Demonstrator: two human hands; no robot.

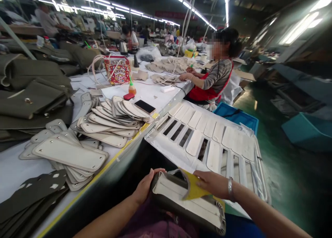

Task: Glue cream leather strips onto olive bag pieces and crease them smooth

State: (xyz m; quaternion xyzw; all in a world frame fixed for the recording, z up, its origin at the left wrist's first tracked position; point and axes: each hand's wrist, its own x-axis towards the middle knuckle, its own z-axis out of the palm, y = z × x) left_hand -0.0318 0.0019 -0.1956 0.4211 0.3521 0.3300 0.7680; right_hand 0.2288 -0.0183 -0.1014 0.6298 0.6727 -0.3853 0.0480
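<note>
On my lap rests a dark olive bag piece (pixel 190 211) with a long cream face and pleated edging at its right end. My left hand (pixel 146 186) is closed around its far left corner, the thumb and fingertips showing at the edge. Between the fingers of my right hand (pixel 215 184) is a bent yellow piece with a pale edge (pixel 193 186), whose lower end touches the cream face. The fingers' far sides are hidden. Left of my hands, cream panels with metal rivets (pixel 71 151) lie stacked on the table.
A white-covered rack (pixel 194 122) holding cream panels stands at the right. Dark straps (pixel 33 193), a phone (pixel 144 106), a glue bottle (pixel 131 88) and dark bags (pixel 31 96) lie on the table. A co-worker (pixel 215 75) sits beyond; blue bins (pixel 237 115) stand beside the rack.
</note>
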